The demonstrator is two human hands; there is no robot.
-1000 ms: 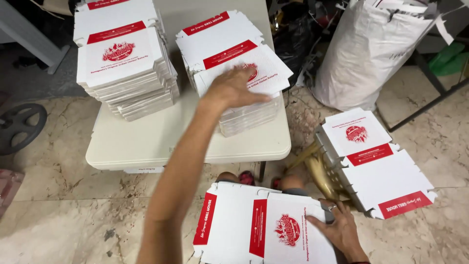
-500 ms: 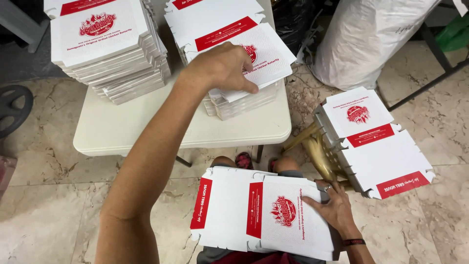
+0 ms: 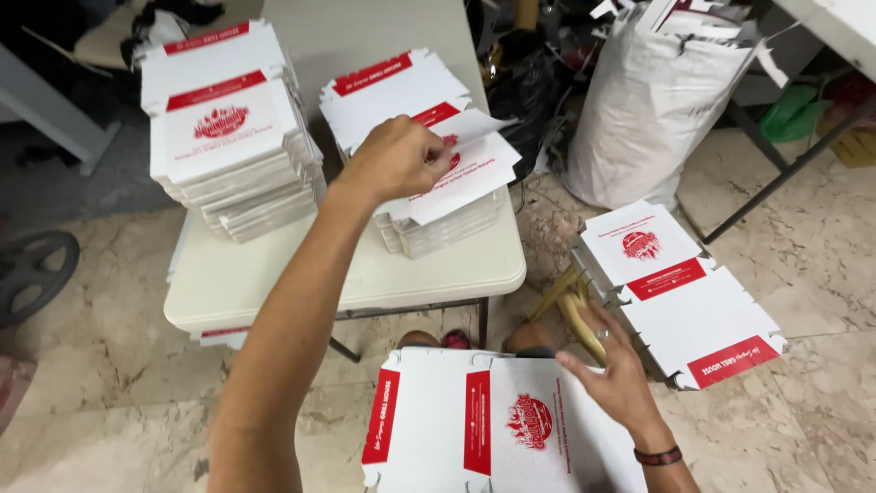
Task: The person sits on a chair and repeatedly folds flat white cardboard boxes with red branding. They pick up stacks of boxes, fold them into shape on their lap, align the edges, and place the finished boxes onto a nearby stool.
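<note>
Two hands work: the left hand (image 3: 394,162) pinches the top sheet (image 3: 461,164) off the stack (image 3: 438,224) beneath it; the right hand (image 3: 616,374), spread, rests on the lap box (image 3: 493,424). A careless tug could drag neighbouring sheets off the counter (image 3: 274,283).

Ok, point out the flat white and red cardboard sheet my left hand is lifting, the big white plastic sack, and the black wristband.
flat white and red cardboard sheet (image 3: 470,173), head view, lower half.
big white plastic sack (image 3: 643,114), head view, front side.
black wristband (image 3: 659,456), head view, band on wrist.
</note>
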